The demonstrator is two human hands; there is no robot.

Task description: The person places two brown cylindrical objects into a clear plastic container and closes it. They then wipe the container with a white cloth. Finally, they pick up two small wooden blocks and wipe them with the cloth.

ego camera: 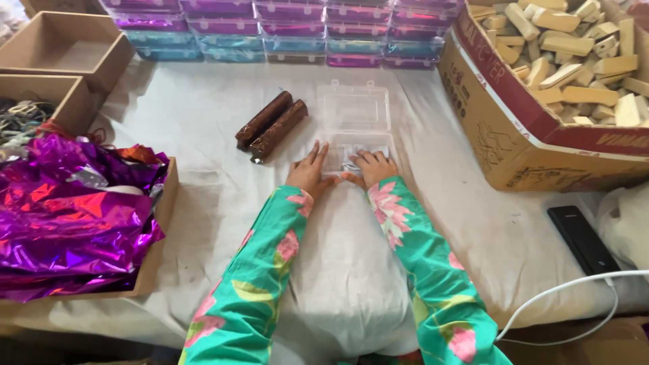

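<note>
On the left edge of the table (203, 115), a flat box (157, 260) holds crumpled purple foil (67, 216). Further right, two brown rolls (272, 126) lie side by side on the white cloth, near the clear case (354, 108). The case is open, its lid lying flat behind the tray. The left hand (307, 172) rests just beside the tray's left edge, fingers spread, its grip released and holding nothing. The right hand (373, 167) lies over the tray's front part, on something pale inside; whether its grip is clenched I cannot tell. To the right stands a carton (514, 145) full of pale blocks (574, 47). A black phone (583, 238) lies below it.
</note>
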